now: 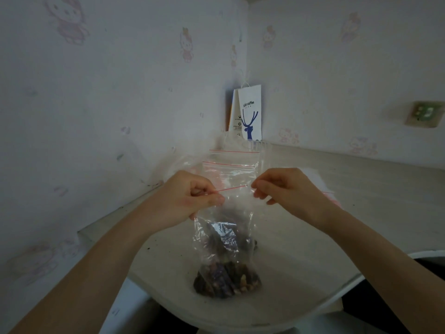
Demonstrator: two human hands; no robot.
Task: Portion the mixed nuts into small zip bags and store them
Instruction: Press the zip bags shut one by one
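Two hands work one zip bag between them: the left hand pinches its top left corner with thumb against curled fingers, and the right hand pinches the top right corner the same way, so both are clamped on the plastic and set apart by the width of the mouth. Holding the corners apart pulls the red seal line taut between them, which looks like the set-up for pressing the strip shut, or for checking that it has caught; whether the seal is already closed along its length cannot be told. The bag hangs upright below the hands, so the nuts have settled in a dark heap at its bottom, well clear of the seal. That heap seems to sit on the bench near its rounded front edge, though contact is hard to confirm. Just beyond the hands lie more empty bags with the same red lines, close by for the next portions. Farther behind them, in the wall corner, stands a white paper bag with a blue deer print, and off beyond the right hand a wall socket.
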